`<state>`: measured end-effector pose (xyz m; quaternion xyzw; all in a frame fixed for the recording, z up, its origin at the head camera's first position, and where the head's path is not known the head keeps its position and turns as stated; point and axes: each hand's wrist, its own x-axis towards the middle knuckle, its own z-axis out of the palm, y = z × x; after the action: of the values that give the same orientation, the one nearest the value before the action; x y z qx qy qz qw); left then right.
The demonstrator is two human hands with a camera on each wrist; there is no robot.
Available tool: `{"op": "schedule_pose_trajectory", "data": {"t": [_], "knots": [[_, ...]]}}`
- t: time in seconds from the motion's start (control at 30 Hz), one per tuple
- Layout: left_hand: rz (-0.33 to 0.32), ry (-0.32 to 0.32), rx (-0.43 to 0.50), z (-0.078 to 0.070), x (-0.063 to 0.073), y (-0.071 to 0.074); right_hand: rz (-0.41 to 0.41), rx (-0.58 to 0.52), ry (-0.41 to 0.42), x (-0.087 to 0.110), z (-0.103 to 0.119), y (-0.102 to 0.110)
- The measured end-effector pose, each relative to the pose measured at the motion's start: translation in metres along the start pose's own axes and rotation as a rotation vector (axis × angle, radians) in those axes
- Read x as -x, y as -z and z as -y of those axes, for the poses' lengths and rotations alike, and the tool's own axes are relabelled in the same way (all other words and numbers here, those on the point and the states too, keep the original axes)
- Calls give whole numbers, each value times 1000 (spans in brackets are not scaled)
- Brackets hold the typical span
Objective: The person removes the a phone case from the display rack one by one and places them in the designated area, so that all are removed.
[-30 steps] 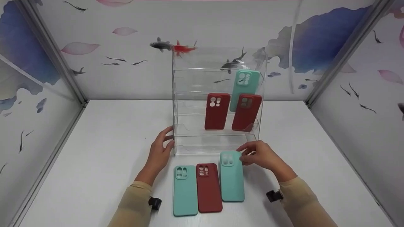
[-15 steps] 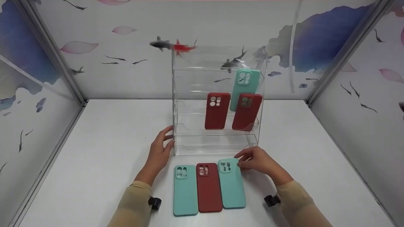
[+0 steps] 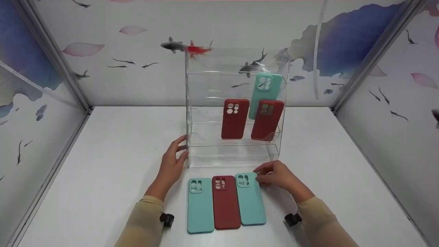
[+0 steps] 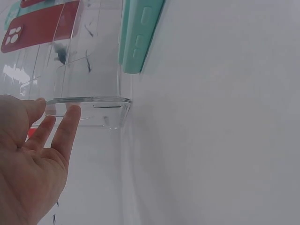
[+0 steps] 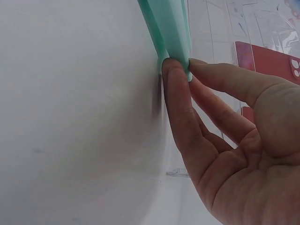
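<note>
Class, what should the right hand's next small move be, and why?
Probably a gentle release: the right hand pinches the teal case at the row's right end by its corner, yet that case seems to lie on the table already, close beside the row's middle, red case.

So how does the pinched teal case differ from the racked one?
The pinched case sits in front of the clear rack; the racked case leans inside it. The right hand holds the pinched case; no hand touches the racked case. A red case partly covers the racked case, not the pinched case. Both are teal.
</note>
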<state>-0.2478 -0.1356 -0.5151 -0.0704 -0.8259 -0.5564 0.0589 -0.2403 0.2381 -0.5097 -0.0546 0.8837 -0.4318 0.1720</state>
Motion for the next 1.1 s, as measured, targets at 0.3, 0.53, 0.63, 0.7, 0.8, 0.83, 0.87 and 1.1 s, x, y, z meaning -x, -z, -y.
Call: {"op": "schedule_pose_trajectory", "data": {"t": [0.3,0.53,0.63,0.7,0.8,0.83,0.87,1.1], "knots": [[-1,-24,-9,0,0,0,-22,34,7,1,0,-3],[-2,-15,-12,0,1,0,-8,53,25,0,-3,-5],[-2,-11,-11,0,1,-1,-2,75,40,1,-2,-4],[-4,-6,-15,0,1,0,2,107,62,2,-1,-2],[-4,4,-24,1,1,0,19,146,97,4,5,5],[-5,9,-28,1,0,0,28,158,112,5,7,8],[-8,11,-30,1,0,0,36,167,127,5,10,12],[-8,16,-21,0,0,0,-51,192,198,10,33,47]]}}
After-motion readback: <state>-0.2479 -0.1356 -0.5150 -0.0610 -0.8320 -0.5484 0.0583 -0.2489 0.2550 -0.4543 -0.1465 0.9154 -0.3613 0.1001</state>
